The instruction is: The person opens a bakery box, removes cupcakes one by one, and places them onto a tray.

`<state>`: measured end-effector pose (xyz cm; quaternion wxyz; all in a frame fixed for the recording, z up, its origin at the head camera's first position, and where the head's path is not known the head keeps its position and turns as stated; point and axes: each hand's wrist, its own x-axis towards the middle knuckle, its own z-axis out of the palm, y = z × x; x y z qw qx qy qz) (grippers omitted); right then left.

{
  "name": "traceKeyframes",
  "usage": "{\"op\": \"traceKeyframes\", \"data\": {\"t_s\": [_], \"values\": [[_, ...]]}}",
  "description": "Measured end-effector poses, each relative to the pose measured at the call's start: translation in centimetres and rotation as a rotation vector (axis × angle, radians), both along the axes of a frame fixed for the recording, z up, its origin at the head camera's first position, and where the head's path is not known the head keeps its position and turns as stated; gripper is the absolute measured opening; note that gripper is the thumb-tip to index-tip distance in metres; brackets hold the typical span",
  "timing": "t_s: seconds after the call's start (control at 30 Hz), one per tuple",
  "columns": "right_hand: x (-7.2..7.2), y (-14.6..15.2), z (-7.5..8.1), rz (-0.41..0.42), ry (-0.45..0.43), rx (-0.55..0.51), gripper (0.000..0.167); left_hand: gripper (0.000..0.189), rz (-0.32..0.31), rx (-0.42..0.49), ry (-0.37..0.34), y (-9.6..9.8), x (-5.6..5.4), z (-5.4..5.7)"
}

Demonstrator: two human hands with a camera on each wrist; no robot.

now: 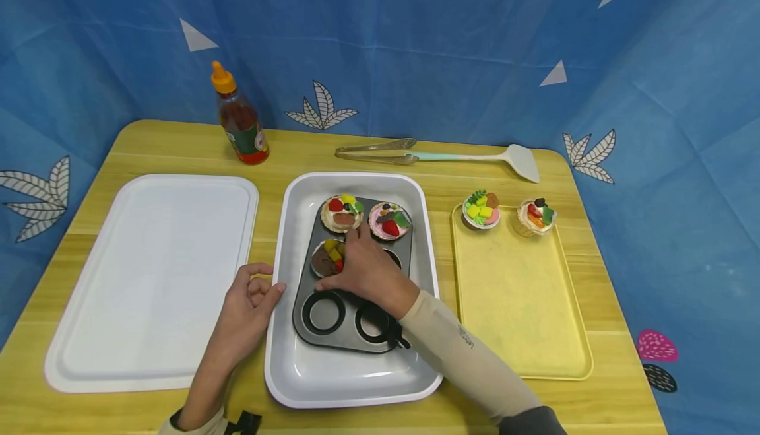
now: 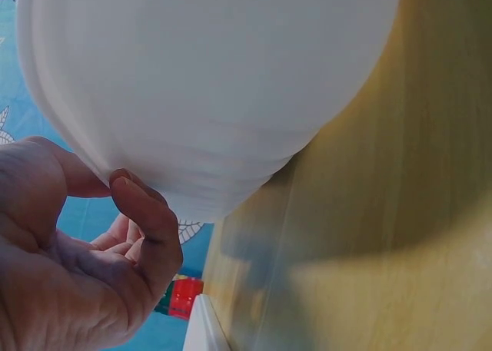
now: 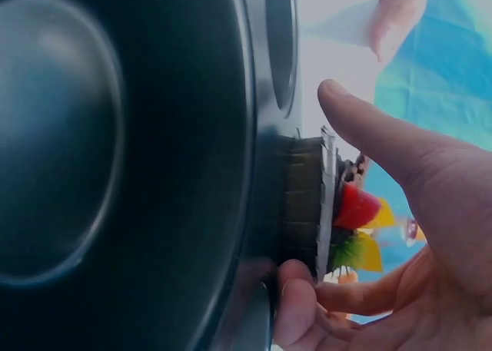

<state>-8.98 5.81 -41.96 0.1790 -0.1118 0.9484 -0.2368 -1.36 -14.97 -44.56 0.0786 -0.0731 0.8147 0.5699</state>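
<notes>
A grey muffin tin (image 1: 350, 342) lies inside a deep white tray (image 1: 353, 401). My left hand (image 1: 246, 313) pinches the tray's left rim between thumb and finger, clearest in the left wrist view (image 2: 100, 251). Over the tin, my right hand (image 1: 377, 273) is spread beside a toy chocolate cupcake (image 1: 323, 263) in the middle-left cup. The right wrist view shows its thumb standing apart from the cupcake (image 3: 304, 205), fingers close to the far side. A fruit tart (image 1: 341, 214) and a pink-cream tart (image 1: 389, 221) fill the back cups. The right hand partly covers the middle-right cup.
A yellow tray (image 1: 516, 309) at the right bears two toy cupcakes, one green-topped (image 1: 481, 209), one cream-topped (image 1: 536, 217). Left lies a white flat tray (image 1: 154, 283). Behind are a sauce bottle (image 1: 240, 121), metal tongs (image 1: 377, 151) and a spatula (image 1: 521, 161).
</notes>
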Motion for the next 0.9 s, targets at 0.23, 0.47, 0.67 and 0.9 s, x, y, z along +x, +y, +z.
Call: {"op": "traceKeyframes", "data": {"t_s": [0.23,0.47,0.67,0.9], "values": [[0.33,-0.23,-0.65,0.032,0.102,-0.012,0.118,0.036,0.005,0.007,0.0,0.0,-0.03,-0.14],[0.52,-0.35,-0.85,0.035,0.106,-0.014,0.113,0.036,0.006,0.013,0.002,0.04,0.05,-0.12],[0.48,-0.37,-0.85,0.027,0.086,-0.017,0.092,0.036,0.011,0.004,0.005,0.09,0.15,-0.14],[0.38,-0.31,-0.86,0.042,0.097,-0.009,0.086,0.034,0.014,-0.005,0.02,0.07,0.19,-0.28]]}}
